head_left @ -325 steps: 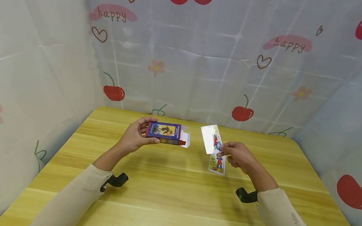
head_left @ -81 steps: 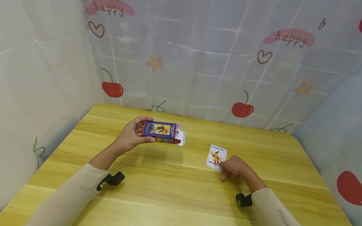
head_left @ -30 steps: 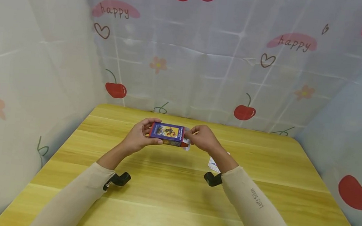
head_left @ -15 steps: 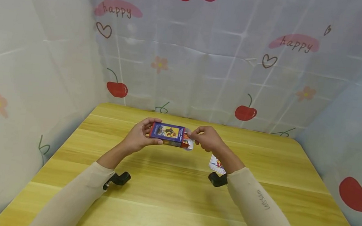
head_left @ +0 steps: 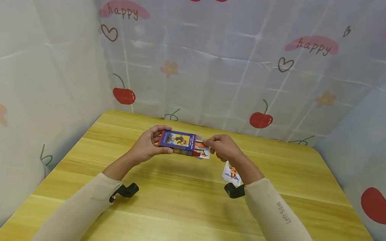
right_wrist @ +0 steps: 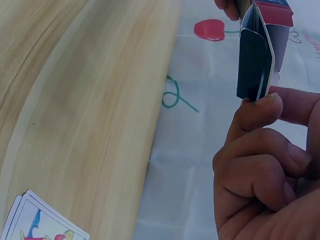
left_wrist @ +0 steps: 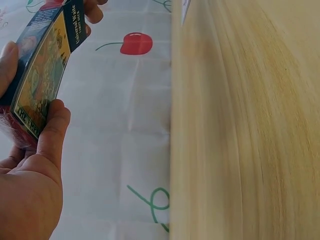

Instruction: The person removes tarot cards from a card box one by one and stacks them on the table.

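My left hand grips a dark blue tarot card box by its left end, thumb along the near side and fingers behind. The box is held above the table on its side, picture face up, with its open end to the right. Out of that end juts a picture card. My right hand pinches the card's outer edge between thumb and index finger, other fingers curled in the right wrist view. In that view, a dark flap and card edges stand just above the fingertips. Below my right wrist lies a small card pile, partly covered.
The wooden table spreads under both arms. A white curtain printed with cherries hangs behind its far edge and along both sides. Black wrist mounts stick out from both sleeves.
Earlier my right hand laid cards on the pile, then came to the box's open end. Over the last second it drew back right, and the card now protrudes further. The left hand kept its grip.
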